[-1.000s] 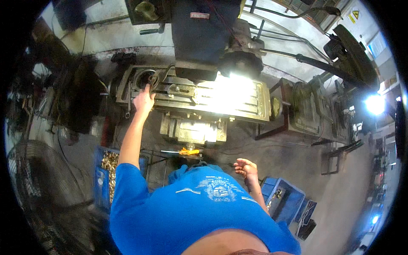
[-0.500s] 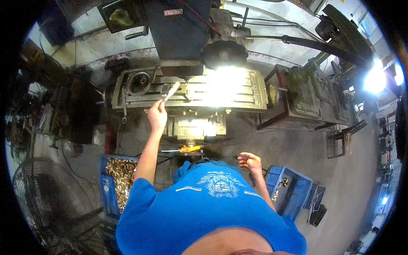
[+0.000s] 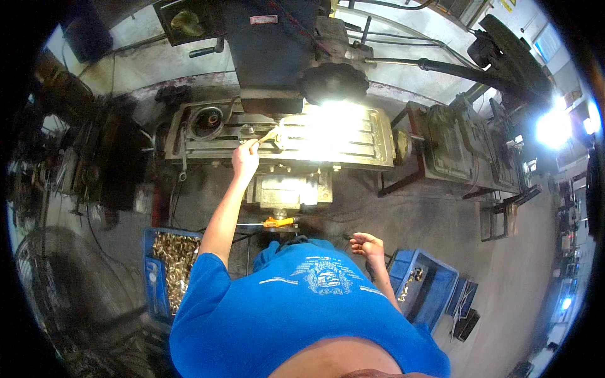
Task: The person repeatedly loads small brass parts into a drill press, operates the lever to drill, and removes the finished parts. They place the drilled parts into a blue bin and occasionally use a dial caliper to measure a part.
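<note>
Blue shirt: nearest the camera, its sleeved shoulders (image 3: 265,312) between two blue crates, one on each side, so both sit within arm's reach.
Left crate: heaped with brass-coloured parts (image 3: 179,261); its wall (image 3: 150,252) keeps the loose pile together.
Right crate: its rim (image 3: 435,259) surrounds only a few similar pieces (image 3: 413,281), beside the right forearm.
Right hand (image 3: 368,246): raised near that crate, fingers loosely bent and apart, no held thing showing.
Orange-handled tool (image 3: 278,222): lying crosswise ahead of the body, presumably parked there for easy pick-up.
Left hand (image 3: 246,159): stretched over the machine table (image 3: 205,154), fingers closed on a pale slender tool (image 3: 267,137), gripped by its near end so the far end reaches forward.
Metal fixture (image 3: 280,141): at the tool's far end; with lamp glare close by, contact cannot be told.
Wrench (image 3: 183,154): at the table's left end, apart from the hand.
Dark machine head (image 3: 271,57): farthest, above the table.
</note>
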A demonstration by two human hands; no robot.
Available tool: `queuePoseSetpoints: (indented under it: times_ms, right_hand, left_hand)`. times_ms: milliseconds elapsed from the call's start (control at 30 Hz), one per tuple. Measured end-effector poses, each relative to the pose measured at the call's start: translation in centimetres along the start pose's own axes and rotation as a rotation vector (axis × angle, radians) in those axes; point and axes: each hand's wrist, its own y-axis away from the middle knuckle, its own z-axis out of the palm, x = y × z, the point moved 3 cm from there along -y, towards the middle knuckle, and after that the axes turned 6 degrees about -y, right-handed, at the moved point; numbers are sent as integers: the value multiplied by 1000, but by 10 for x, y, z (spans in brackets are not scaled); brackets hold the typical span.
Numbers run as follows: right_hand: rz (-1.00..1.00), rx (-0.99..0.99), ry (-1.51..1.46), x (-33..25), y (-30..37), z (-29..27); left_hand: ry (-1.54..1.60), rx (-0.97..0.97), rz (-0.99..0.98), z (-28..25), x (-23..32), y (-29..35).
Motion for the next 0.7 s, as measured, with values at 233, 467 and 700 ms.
queuePoseSetpoints:
  times_ms: [233,467,700]
  right_hand:
    - [-61,9,-45,-22,7,-1]
    - [-46,-32,-1,-14,-3,2]
    - [-69,-12,17,-18,2,7]
  left_hand:
    - [-35,54,-121,-44,-21,-4]
    - [-425,194,-146,-77,-68,-45]
    - [-659,-129,-142,-66,-59,-47]
